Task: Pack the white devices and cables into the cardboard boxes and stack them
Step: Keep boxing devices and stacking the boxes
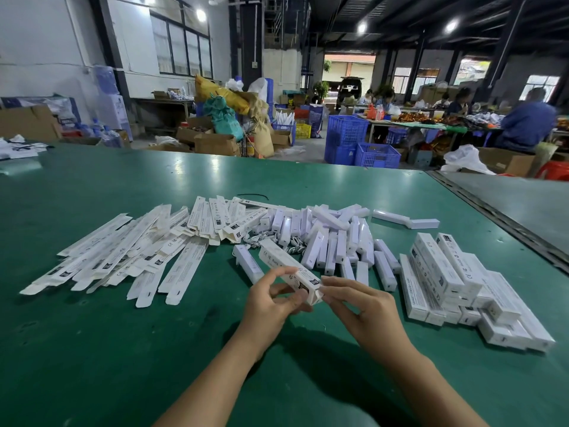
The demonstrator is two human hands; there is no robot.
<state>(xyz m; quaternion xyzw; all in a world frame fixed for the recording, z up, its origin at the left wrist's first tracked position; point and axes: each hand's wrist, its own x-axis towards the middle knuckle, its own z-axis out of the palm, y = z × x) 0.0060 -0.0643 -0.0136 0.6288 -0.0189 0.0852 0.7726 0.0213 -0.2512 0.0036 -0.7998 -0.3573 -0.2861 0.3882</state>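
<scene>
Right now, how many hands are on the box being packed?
2. The left hand grips the near end of the cardboard box from its left; the right hand pinches the flap at that end from the right. Neither is hidden.

A green table (123, 334) fills the foreground of a big workshop with white walls (46, 41), dark-framed windows (181, 47) and bright ceiling lamps (362, 27). Beyond it stand blue crates (346, 134), cartons (215, 143) and stuffed sacks (226, 120). At far right, people (526, 121) sit at a cluttered bench (425, 126).
</scene>
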